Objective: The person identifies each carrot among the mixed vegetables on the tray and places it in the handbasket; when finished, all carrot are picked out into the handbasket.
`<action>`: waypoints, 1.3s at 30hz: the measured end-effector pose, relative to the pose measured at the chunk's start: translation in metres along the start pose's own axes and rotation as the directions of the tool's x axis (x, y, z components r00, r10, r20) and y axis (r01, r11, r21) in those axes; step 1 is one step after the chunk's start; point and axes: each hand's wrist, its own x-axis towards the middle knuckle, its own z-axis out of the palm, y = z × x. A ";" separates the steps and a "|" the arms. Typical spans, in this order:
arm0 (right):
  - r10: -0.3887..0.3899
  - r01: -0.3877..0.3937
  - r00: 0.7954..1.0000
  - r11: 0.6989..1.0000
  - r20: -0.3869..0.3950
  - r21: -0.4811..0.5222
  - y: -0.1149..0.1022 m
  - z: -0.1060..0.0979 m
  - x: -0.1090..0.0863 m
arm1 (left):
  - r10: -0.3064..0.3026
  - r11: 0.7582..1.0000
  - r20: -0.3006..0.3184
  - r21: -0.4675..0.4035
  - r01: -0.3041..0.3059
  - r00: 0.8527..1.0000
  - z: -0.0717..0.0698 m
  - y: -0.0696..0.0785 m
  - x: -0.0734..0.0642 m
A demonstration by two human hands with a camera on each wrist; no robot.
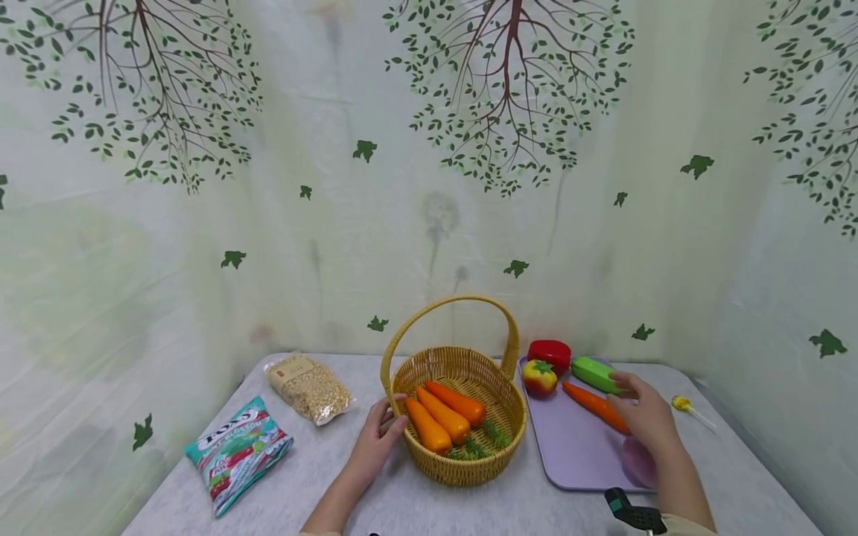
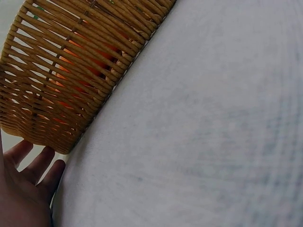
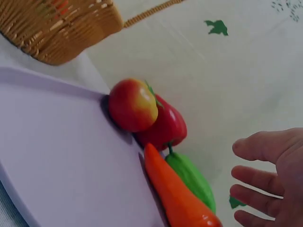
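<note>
A round wicker basket (image 1: 462, 473) with a tall arched handle holds three orange carrots (image 1: 442, 413) with green tops. My left hand (image 1: 380, 435) is at the basket's left side, fingers loosely extended against or close to its rim; contact is hard to confirm. Over the right side of a purple tray (image 1: 563, 461) hovers my right hand (image 1: 643, 413), fingers spread and holding nothing. Beneath and beside it lie another carrot (image 3: 180, 194) and a green cucumber-like vegetable (image 3: 194, 179). A red-yellow fruit (image 3: 132, 105) and a red bell pepper (image 3: 173, 125) sit at the tray's far left corner.
A purple rounded item (image 1: 638, 461) on the tray is partly hidden by my right forearm. A yellow-headed lollipop (image 1: 682, 403) lies right of the tray. On the left are a bag of grains (image 1: 311, 388) and a teal candy bag (image 1: 241, 454). Printed curtains surround the table.
</note>
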 end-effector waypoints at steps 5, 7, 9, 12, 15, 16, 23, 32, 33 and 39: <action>0.006 -0.006 1.000 0.997 -0.008 -0.078 0.012 -0.007 0.000 | -0.013 1.000 0.003 -0.004 0.013 1.000 -0.001 0.001 -0.001; 0.003 -0.004 1.000 0.995 -0.009 -0.101 0.015 -0.008 0.001 | -0.014 1.000 0.006 -0.009 0.014 1.000 -0.001 0.002 -0.001; 0.006 -0.006 1.000 0.994 -0.002 -0.112 0.018 -0.008 0.002 | -0.009 1.000 0.004 -0.014 0.009 1.000 -0.001 0.002 0.000; 0.014 -0.012 1.000 0.990 0.011 -0.142 0.020 -0.006 0.006 | -0.003 1.000 0.003 -0.014 0.003 1.000 -0.001 0.001 0.000; 0.038 -0.032 0.999 0.985 0.031 -0.169 0.022 -0.004 0.010 | -0.006 1.000 -0.002 -0.004 0.006 1.000 -0.001 0.001 0.001; 0.047 -0.040 0.998 0.984 0.038 -0.176 0.022 -0.003 0.012 | -0.008 1.000 -0.004 0.000 0.008 1.000 -0.001 0.000 0.001; 0.090 -0.072 0.992 0.978 0.085 -0.197 0.024 -0.004 0.016 | -0.037 0.999 -0.001 0.011 0.037 0.999 -0.001 0.002 0.002; 0.139 -0.104 0.979 0.969 0.148 -0.224 0.023 -0.002 0.015 | -0.014 1.000 0.005 -0.002 0.014 1.000 -0.002 0.003 0.000; 0.133 -0.097 0.980 0.968 0.149 -0.232 0.022 -0.001 0.015 | -0.012 1.000 0.005 -0.005 0.012 1.000 -0.002 0.003 0.000; 0.104 -0.060 0.983 0.960 0.151 -0.274 0.019 0.001 0.012 | -0.013 1.000 0.000 -0.008 0.013 1.000 -0.003 0.002 0.001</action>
